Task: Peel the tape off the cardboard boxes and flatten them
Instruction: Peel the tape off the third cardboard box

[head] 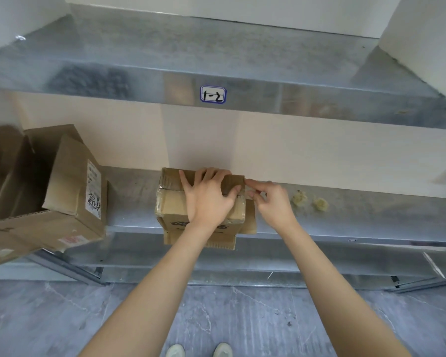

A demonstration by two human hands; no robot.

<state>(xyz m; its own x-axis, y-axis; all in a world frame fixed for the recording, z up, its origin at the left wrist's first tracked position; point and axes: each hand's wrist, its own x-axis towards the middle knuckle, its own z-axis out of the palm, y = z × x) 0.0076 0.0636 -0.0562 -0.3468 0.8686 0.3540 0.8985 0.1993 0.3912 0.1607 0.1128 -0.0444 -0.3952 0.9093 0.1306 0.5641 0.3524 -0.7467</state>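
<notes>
A small cardboard box [171, 202] sits on the metal shelf [345, 217], sealed with clear tape, its lower flaps hanging over the shelf's front edge. My left hand [207, 199] lies on top of the box with its fingers spread and curled over the far top edge, holding it down. My right hand [271, 202] is at the box's right end, thumb and fingers pinching the clear tape [247, 193] at the top right corner. A larger open cardboard box [70, 191] with a white label stands tilted at the left.
Two crumpled balls of peeled tape [310, 200] lie on the shelf to the right. An upper metal shelf with a label reading 1-2 [213, 94] hangs overhead. A white block [422, 34] stands at the top right. Grey floor and my shoes [198, 350] are below.
</notes>
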